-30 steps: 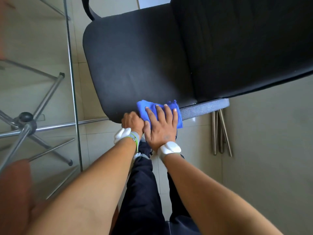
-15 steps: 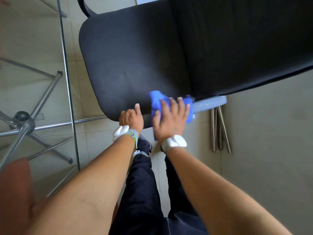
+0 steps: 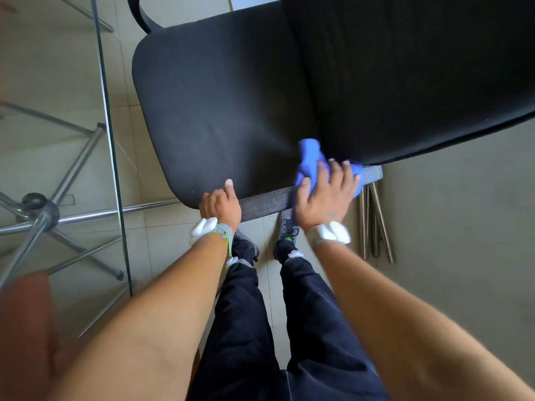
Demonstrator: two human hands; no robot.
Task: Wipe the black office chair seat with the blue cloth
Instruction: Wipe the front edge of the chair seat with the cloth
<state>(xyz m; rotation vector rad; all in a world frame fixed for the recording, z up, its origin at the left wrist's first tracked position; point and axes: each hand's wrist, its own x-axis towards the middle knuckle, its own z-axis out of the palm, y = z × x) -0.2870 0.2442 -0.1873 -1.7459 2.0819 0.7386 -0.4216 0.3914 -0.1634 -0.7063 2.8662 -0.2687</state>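
The black office chair seat (image 3: 220, 111) fills the upper middle of the head view, with its black backrest (image 3: 405, 70) to the right. My right hand (image 3: 324, 198) presses the bunched blue cloth (image 3: 311, 157) against the seat's near right corner, beside the backrest and the grey mesh edge (image 3: 266, 202). The cloth pokes out above and to the right of my fingers. My left hand (image 3: 220, 205) grips the seat's near edge, thumb on top.
A glass tabletop edge (image 3: 108, 140) runs down the left, with chrome table legs (image 3: 43, 215) beneath it. Chrome rods (image 3: 375, 224) stand under the chair at right. My legs and shoes (image 3: 285, 238) are on the tiled floor below.
My right hand has slid the blue cloth rightward along the seat's near edge to the backrest corner, and the cloth has bunched up. My left hand stays on the seat's edge.
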